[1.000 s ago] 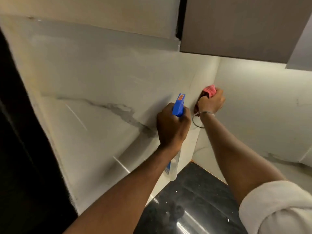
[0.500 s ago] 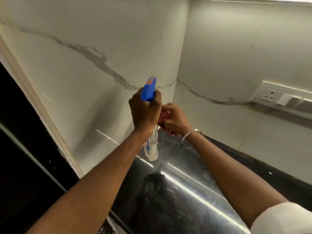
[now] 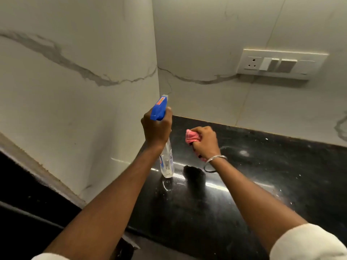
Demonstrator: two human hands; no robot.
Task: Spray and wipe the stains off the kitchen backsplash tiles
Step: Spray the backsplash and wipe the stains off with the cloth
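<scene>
My left hand (image 3: 156, 128) grips a clear spray bottle (image 3: 166, 162) with a blue trigger head (image 3: 159, 108), held upright, nozzle pointing at the corner of the white marble backsplash tiles (image 3: 93, 53). To its right, my right hand (image 3: 205, 141) holds a crumpled pink cloth (image 3: 190, 136) above the black countertop (image 3: 262, 175), away from the wall. Grey veins run across both tiled walls. The bottle's lower end hangs just over the counter.
A white socket and switch plate (image 3: 279, 63) is fixed on the right wall. The glossy counter carries white specks and a wet smear. A dark opening (image 3: 22, 203) lies at the lower left past the wall's edge.
My right hand dropped from the high corner of the wall and moved rightward off the bottle hand, now over the counter. The view tilted down; the cabinets left the frame.
</scene>
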